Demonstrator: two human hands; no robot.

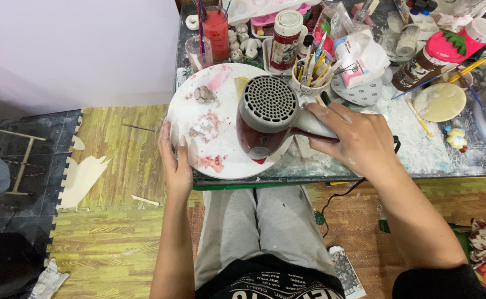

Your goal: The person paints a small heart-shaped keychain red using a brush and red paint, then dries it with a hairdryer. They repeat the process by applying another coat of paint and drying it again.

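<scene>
Low table [431,160], glass-like top smeared with white paint, packed with craft clutter; person sits on the floor at its 6 o'clock edge, grey-trousered legs under it. Floor: wood-print foam mats [115,232], dark tiles at 9 o'clock, pale wall at 11 o'clock.

Right hand [359,138]: fingers clenched around the dryer handle, knuckles up, white paint specks on them. Dryer [268,113] is red with a grey mesh back grille facing the camera; it sits over the plate's 3 o'clock half. Can't tell if nozzle touches the plate. Black cord [337,199] drops off the table edge at 6 o'clock.

Left hand [175,163]: grasping the plate rim at its 8 o'clock, thumb on top, other fingers hidden beneath.

Plate [209,138]: round, white, pink and red paint smears, small grey lump near its 11 o'clock; overhangs the table's near edge.

Around:
- red-water cup [217,26] with brushes, 12 o'clock of plate
- paint bottle [285,39], red contents, white cap, 1 o'clock
- brush cup [312,75] just behind the dryer, tight against the right hand's knuckle side
- crumpled bag [364,55] at 2 o'clock
- round tan disc [439,102] at 3 o'clock, well apart
- strawberry-shaped piece [453,44] beyond it
</scene>
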